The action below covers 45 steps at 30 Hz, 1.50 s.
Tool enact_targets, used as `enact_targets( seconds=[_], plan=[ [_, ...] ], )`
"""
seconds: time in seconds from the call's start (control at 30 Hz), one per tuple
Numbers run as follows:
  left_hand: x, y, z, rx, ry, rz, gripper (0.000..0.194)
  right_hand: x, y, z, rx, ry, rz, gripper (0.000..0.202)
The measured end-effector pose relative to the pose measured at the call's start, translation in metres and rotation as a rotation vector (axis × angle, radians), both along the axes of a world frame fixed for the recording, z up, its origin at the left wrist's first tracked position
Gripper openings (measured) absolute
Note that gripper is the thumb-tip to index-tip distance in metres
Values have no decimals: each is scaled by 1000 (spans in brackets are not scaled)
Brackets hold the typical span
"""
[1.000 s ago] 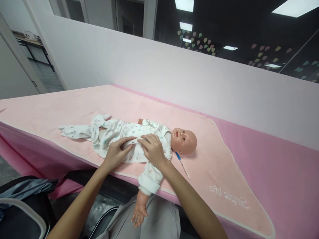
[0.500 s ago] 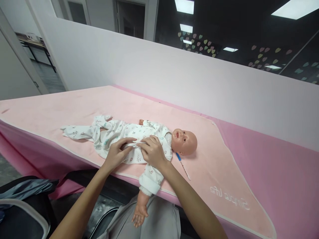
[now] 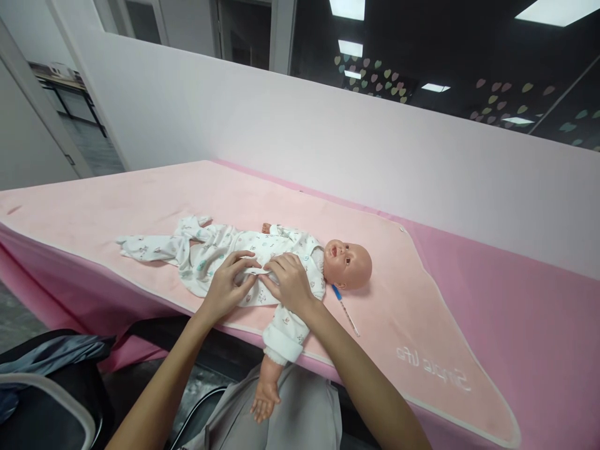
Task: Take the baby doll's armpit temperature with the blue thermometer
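Head view: left hand [image 3: 229, 286] has edged slightly toward my right hand [image 3: 291, 286] since half a second ago. Both half-curled, fingertips meeting at a fold on the front of the printed garment [image 3: 255, 242]; pinch or mere touch, cannot tell. Doll [image 3: 350, 265] wears it, lying face-up on the pink mat [image 3: 417, 312], near arm overhanging the edge. Blue-ended rod [image 3: 347, 314] beside its head.

Doll [image 3: 262, 242] on blanket [image 3: 394, 294], likely thermometer [image 3: 345, 310] near head [image 3: 349, 265], wall [image 3: 281, 125] behind, chair [image 3: 77, 375] front left

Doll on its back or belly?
On its back: the doll lies on the pink blanket, face turned upward.
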<state>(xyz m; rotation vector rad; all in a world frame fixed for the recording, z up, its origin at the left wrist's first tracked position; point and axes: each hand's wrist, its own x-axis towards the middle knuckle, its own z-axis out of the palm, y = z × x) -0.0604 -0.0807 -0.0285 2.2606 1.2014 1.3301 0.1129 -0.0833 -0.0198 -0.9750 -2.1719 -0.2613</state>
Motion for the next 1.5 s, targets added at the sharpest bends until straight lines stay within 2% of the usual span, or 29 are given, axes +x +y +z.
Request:
enact_targets(
  seconds=[0.17, 0.33, 0.63, 0.93, 1.5],
  plan=[
    [-2, 0, -1, -16, -24, -13, 18, 0, -1, 1, -1, 11, -35, 21],
    [-2, 1, 0, -25, -37, -32, 16, 0, -1, -1, 7, -7, -42, 20],
    [-2, -2, 2, -84, -94, -147, 16, -2, -1, 0, 6, -71, -92, 20],
    [-4, -1, 1, -111, -98, -172, 20, -2, -2, -1, -1, -47, -99, 20],
    [1, -1, 4, -114, -18, -52, 21, -2, 0, -2, 36, -119, -121, 21]
  ],
)
